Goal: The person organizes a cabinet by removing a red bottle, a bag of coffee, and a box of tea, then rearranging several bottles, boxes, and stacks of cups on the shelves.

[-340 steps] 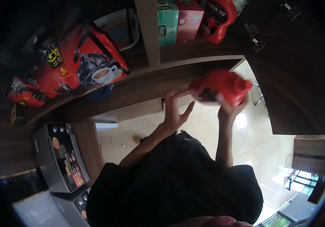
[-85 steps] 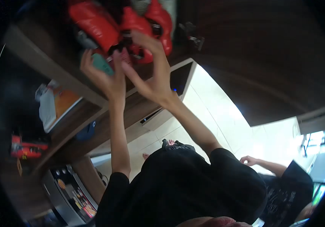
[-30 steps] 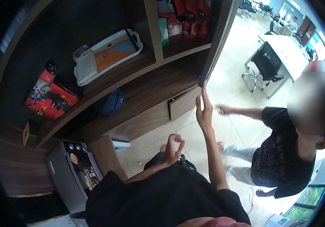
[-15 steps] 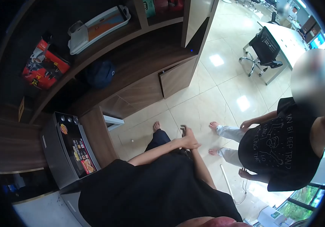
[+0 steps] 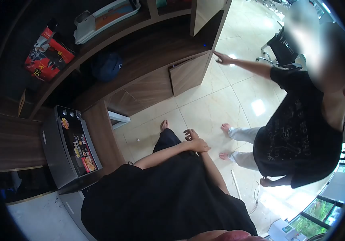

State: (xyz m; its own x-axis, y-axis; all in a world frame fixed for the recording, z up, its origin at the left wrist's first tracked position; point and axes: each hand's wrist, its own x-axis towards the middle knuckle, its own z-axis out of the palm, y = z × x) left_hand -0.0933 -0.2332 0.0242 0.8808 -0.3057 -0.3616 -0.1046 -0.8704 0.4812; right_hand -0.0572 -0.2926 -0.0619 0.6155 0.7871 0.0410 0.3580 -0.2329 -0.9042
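In front of my black shirt, my left hand (image 5: 197, 145) is wrapped round my right wrist. My right hand (image 5: 190, 135) extends beyond that grip, its fingers apart and slightly bent, with nothing visible in it. Both hands are over the tiled floor (image 5: 204, 108). To the right stands another person in a black T-shirt (image 5: 293, 128), with one arm stretched out and a finger pointing close to the end of the wooden cabinet (image 5: 190, 76). The person's other hand hangs low.
On the left, shelves hold a red packet (image 5: 48, 58), a white tray (image 5: 85, 35) and a dark blue cap (image 5: 107, 66). Below them is a silver oven (image 5: 62, 150). A black office chair (image 5: 283, 46) stands behind the person. A white strip (image 5: 235, 184) lies on the floor.
The other person has raised an arm toward the cabinet and leaned that way. My left hand stays round my right wrist, while my right fingers have shifted slightly left.
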